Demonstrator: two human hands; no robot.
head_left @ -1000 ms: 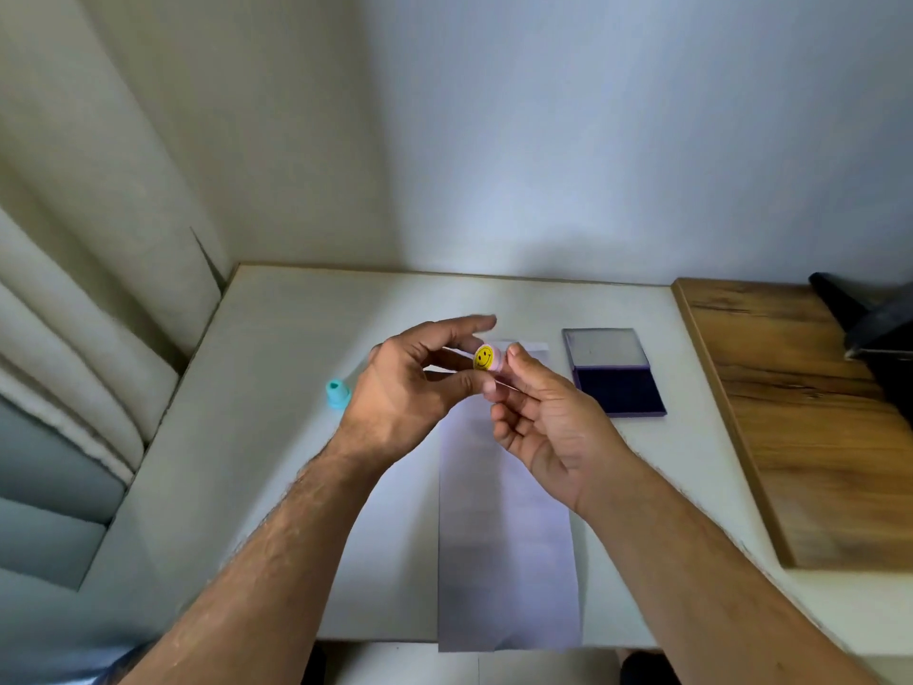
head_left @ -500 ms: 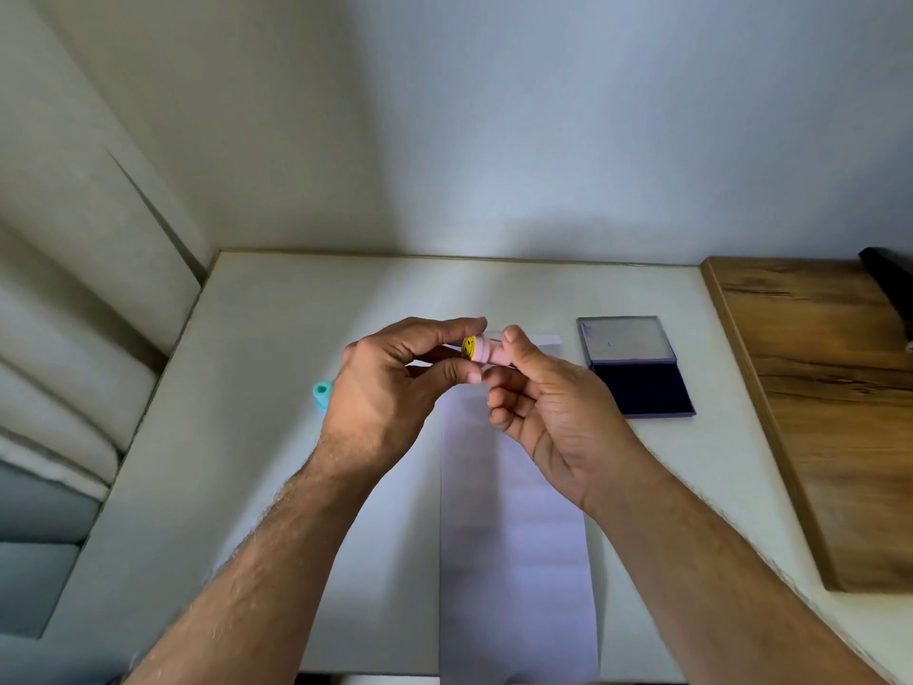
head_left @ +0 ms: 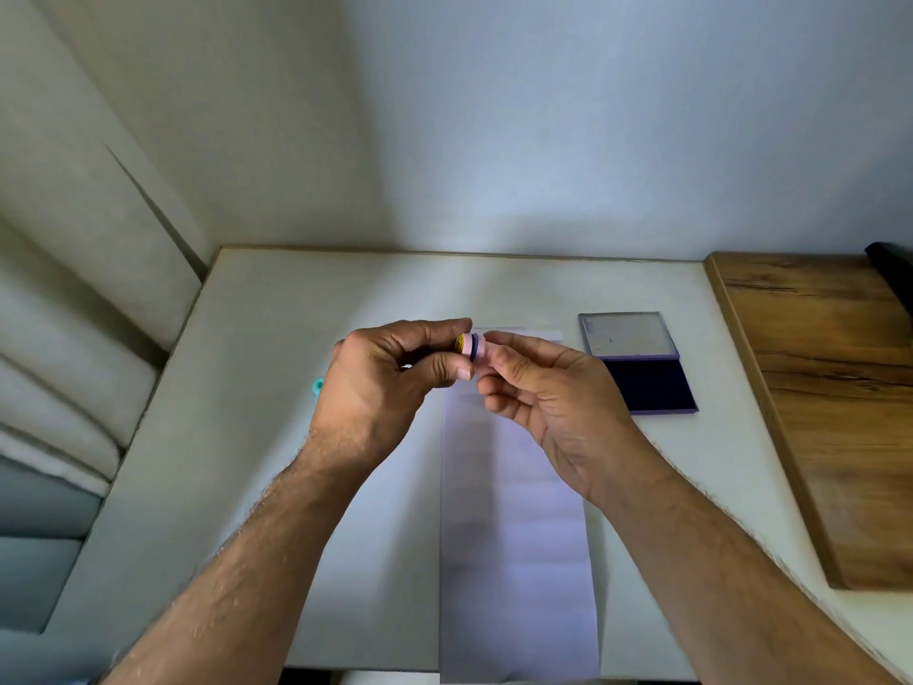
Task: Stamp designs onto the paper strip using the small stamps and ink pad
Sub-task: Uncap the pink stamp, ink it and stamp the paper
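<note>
A small pink stamp [head_left: 473, 347] with a yellow smiley top and a dark ring is held in the air between both hands, above the far end of the paper strip. My left hand [head_left: 380, 383] pinches its yellow end with thumb and forefinger. My right hand [head_left: 541, 398] grips the other end with its fingertips. The long white paper strip [head_left: 514, 536] lies lengthwise on the white table [head_left: 276, 388]. The ink pad [head_left: 637, 363] lies open to the right of the strip, lid up, dark pad nearer to me. A teal stamp [head_left: 317, 386] peeks out behind my left wrist.
A wooden board [head_left: 830, 388] lies along the table's right side with a dark object [head_left: 894, 274] at its far corner. Pale cushions [head_left: 64, 388] border the table on the left. A wall stands behind the table.
The stamp has turned, so its yellow smiley face points more to the left and the dark ring now shows. Both hands stay at about the same spot above the strip.
</note>
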